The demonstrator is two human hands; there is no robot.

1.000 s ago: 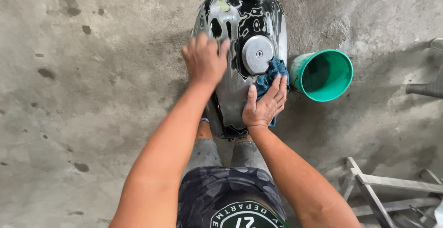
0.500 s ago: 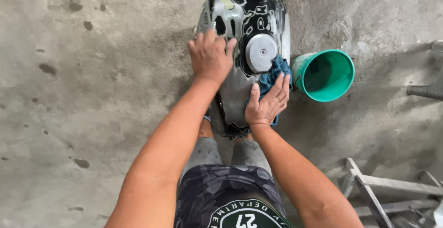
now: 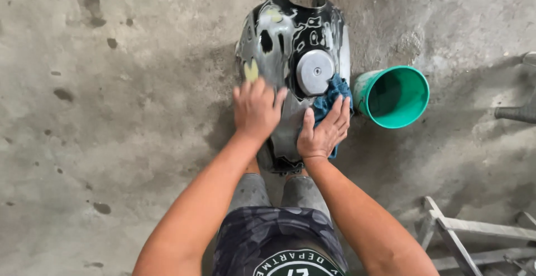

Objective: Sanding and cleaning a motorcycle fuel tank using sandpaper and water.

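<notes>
Lying lengthwise, fuel tank [image 3: 290, 47] pointing away beneath left hand [image 3: 257, 108].

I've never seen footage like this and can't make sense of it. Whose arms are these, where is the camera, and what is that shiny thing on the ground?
There is no machine here: the arms belong to a person, and the camera sits on that person's head, looking down. So you see their own two bare hands and their knees below.

The shiny black and grey thing is a motorcycle fuel tank lying on a concrete floor, with its round filler cap facing up. The left hand lies flat on the tank. The right hand presses a blue cloth against its side.

Beside the tank stands a green bucket. A grey metal frame shows in the lower right corner.
</notes>
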